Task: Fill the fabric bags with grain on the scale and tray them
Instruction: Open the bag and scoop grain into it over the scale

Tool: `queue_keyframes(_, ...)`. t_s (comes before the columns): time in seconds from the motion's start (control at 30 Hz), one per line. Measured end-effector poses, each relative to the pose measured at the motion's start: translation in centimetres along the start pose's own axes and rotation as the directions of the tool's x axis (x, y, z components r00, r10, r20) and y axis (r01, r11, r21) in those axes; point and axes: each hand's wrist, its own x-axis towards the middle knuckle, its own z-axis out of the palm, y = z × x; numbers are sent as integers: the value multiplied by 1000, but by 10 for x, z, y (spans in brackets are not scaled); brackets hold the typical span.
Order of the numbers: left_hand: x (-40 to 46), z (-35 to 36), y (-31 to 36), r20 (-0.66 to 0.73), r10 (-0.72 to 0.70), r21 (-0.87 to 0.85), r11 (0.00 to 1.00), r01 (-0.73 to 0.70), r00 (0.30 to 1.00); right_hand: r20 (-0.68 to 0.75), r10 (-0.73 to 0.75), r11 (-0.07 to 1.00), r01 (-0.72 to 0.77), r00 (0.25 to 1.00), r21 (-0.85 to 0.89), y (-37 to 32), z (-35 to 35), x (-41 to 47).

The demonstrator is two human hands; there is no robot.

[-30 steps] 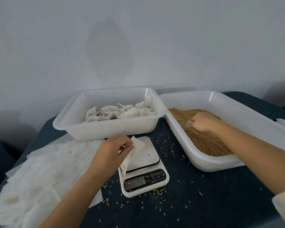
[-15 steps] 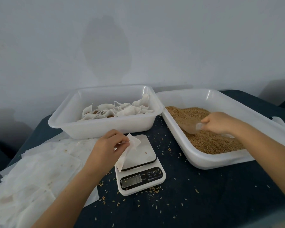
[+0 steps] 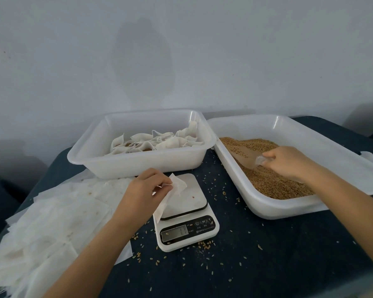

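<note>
Head view looks down on a dark blue cloth-covered table [image 3: 267, 265] speckled with loose grains. On the white digital kitchen scale [image 3: 186, 230] the black control strip carries a power symbol and the letters M and T; the small print beneath them is too fine to read, and the grey display's digits are blurred. The scale's smooth white platform has rounded corners and a dark rim.

Pinching an empty fabric bag [image 3: 172, 193] between thumb and fingertips, the left hand [image 3: 142, 190] holds it over the platform's left edge; the bag is thin, white, woven-looking and hangs in a limp fold. Left of the scale lies a stack of flat empty bags [image 3: 47, 229], pale and faintly stained, with frayed threads at the near edge.

Gripping the handle of a clear plastic scoop [image 3: 246, 157], the right hand [image 3: 286, 162] keeps the scoop's bowl, loaded with kernels, over the grain [image 3: 274, 183], a golden-brown granular heap in the right translucent white plastic tray [image 3: 267, 208]. Behind the scale, the left tray [image 3: 138, 164] of the same rounded rectangular shape holds filled bags [image 3: 157, 141], crumpled with pointed corners.
</note>
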Motion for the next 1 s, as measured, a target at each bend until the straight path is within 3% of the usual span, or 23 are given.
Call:
queue_keyframes(0.33, 3, -4, -2, 1, -10, 36, 999, 10, 1000, 45, 26, 1000, -26, 999, 9, 7, 2, -1)
queue_keyframes(0.7, 1, -3, -3, 12, -35, 19, 999, 35, 999, 0, 57, 998, -57, 998, 15, 9, 4, -6)
queue_keyframes(0.83, 1, -5, -3, 8, -40, 11, 999, 40, 999, -61, 3, 998, 1, 998, 63, 7, -2, -11)
queue_keyframes(1.0, 5, -16, -6, 42, -9, 57, 998, 6, 999, -160, -159, 978, 178, 974, 112, 2, -21, -22)
